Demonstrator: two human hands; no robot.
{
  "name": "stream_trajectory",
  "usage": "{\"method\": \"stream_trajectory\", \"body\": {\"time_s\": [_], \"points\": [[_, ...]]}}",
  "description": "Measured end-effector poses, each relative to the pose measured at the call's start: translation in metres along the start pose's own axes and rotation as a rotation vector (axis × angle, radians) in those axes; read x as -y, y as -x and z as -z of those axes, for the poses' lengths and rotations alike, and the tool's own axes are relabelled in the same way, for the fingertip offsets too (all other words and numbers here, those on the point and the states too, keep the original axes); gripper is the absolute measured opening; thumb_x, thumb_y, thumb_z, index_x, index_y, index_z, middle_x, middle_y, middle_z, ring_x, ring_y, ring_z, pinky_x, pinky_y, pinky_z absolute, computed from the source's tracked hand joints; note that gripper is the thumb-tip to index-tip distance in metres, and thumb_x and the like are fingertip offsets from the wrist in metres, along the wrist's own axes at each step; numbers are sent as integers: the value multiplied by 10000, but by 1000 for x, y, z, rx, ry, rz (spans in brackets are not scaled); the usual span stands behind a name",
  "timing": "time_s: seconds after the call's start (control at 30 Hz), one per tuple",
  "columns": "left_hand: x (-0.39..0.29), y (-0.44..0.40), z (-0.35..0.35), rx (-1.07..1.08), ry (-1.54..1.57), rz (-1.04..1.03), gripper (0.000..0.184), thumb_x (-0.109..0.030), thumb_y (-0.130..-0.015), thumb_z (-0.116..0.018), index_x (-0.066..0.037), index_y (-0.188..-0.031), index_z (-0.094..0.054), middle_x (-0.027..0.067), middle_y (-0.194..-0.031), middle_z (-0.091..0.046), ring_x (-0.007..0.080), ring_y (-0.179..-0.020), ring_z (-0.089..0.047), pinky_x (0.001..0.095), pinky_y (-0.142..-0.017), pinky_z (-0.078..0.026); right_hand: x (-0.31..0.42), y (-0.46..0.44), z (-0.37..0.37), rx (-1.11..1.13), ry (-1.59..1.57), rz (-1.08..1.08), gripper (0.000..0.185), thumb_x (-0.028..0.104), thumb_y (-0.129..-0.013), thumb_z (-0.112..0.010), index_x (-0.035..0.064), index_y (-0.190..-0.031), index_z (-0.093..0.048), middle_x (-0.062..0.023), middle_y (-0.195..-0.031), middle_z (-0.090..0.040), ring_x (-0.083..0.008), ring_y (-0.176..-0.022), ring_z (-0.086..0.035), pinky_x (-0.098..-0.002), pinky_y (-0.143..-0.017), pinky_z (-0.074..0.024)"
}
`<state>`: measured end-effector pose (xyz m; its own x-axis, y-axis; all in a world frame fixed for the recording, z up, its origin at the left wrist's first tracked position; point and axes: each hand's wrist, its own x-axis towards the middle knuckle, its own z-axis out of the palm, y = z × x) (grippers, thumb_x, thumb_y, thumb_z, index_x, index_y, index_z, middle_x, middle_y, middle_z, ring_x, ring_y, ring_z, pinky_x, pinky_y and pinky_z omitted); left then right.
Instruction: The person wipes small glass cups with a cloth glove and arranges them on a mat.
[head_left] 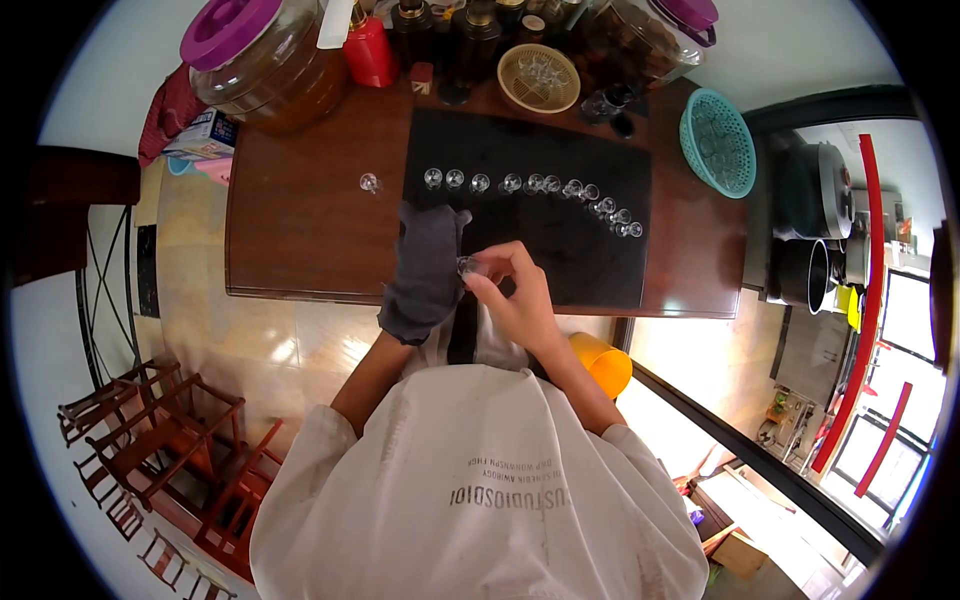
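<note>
A dark grey cloth (425,265) covers my left hand (392,348) down to the wrist and is held by it; the fingers are hidden beneath. My right hand (517,295) pinches a small clear glass (468,265) between thumb and fingers, right against the edge of the cloth. Beyond my hands, several small clear glasses (480,183) stand in a line on a black mat (560,265), curving toward me at the right end. One more small glass (370,182) is on the bare wood, left of the mat.
The brown table (300,240) carries a purple-lidded jar (290,85), a red bottle (370,52), dark bottles (475,40) and a tan basket (507,75) of glasses. A turquoise basket (745,180) with glasses is at the right. An orange bin (603,362) stands below the front edge.
</note>
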<state>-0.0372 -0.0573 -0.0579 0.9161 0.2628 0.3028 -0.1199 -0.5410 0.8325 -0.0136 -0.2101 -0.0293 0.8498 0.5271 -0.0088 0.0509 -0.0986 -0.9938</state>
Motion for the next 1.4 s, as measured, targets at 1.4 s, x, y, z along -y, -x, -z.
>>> {"method": "stream_trajectory", "body": {"time_s": [1.4], "points": [[-3, -6, 5, 102, 91, -166, 347, -112, -789, -648, -25, -1115, -568, 98, -1040, -585, 247, -856, -570, 343, -810, -448, -2, -1, 3, -156, -397, -1, 315, -36, -858, -615, 42, -1155, -543, -43, -937, -570, -105, -835, -530, -241, -709, -448]]}}
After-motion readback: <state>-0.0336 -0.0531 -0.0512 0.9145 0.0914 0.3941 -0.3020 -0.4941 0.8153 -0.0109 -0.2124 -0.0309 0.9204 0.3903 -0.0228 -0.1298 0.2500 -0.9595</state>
